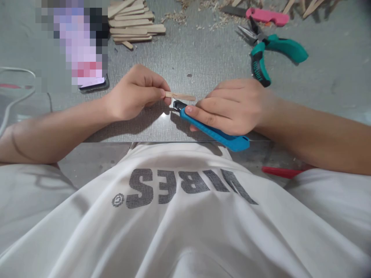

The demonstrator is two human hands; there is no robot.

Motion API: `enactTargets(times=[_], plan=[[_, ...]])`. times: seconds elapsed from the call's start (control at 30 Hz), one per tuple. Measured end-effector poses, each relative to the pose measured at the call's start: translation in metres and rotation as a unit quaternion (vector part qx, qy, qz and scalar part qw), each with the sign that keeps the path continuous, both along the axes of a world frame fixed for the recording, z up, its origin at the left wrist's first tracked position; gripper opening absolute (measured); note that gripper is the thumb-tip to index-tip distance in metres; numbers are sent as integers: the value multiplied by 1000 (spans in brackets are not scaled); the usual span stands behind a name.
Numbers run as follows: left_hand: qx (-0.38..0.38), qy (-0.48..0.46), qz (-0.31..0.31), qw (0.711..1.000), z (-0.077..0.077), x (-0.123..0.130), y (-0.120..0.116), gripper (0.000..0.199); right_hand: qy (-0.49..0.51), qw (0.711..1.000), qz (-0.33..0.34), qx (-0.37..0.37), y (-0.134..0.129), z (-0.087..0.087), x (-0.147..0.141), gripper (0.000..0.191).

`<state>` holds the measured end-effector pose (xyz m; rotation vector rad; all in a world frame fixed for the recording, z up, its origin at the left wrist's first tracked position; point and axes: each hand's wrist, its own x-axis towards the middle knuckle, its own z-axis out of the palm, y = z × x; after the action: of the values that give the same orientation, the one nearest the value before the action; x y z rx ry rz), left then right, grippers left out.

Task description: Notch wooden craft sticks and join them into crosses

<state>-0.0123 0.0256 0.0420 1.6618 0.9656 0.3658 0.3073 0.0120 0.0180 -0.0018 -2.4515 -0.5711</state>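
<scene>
My left hand (140, 92) pinches one end of a wooden craft stick (185, 97), which points to the right just above the table. Wrapped in my right hand (232, 106) is a blue utility knife (216, 133), its black tip angled up and left. The thumb lies along the top of the knife's handle. The blade end sits at the near edge of the stick, close to the left fingertips, where the wood looks nicked. Whether the blade is in the wood I cannot tell.
Behind my left hand lie a stack of craft sticks (133, 23) and a phone (94, 83), partly blurred out. Green-handled pliers (262, 46) and a pink-handled knife (268, 16) lie at the back right, with wood shavings (176, 17) scattered nearby. A white cable (17, 96) curves at the left.
</scene>
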Motion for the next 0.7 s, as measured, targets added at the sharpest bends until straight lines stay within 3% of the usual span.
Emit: enactTargets(times=[0.17, 0.33, 0.47, 0.57, 0.7], plan=[[7, -18, -12, 1000, 0, 1, 0, 21, 9, 1000, 4, -3, 3, 1, -3, 32], [3, -28, -25, 999, 1, 3, -1, 12, -12, 999, -8, 30, 4, -4, 0, 29], [-2, -24, 3, 1000, 1, 3, -3, 10, 3, 997, -79, 17, 5, -11, 10, 32], [2, -27, 3, 1000, 1, 2, -4, 10, 24, 994, -100, -33, 8, -18, 20, 45], [28, -20, -10, 999, 1, 2, -4, 15, 73, 984, -132, -97, 6, -26, 24, 83]])
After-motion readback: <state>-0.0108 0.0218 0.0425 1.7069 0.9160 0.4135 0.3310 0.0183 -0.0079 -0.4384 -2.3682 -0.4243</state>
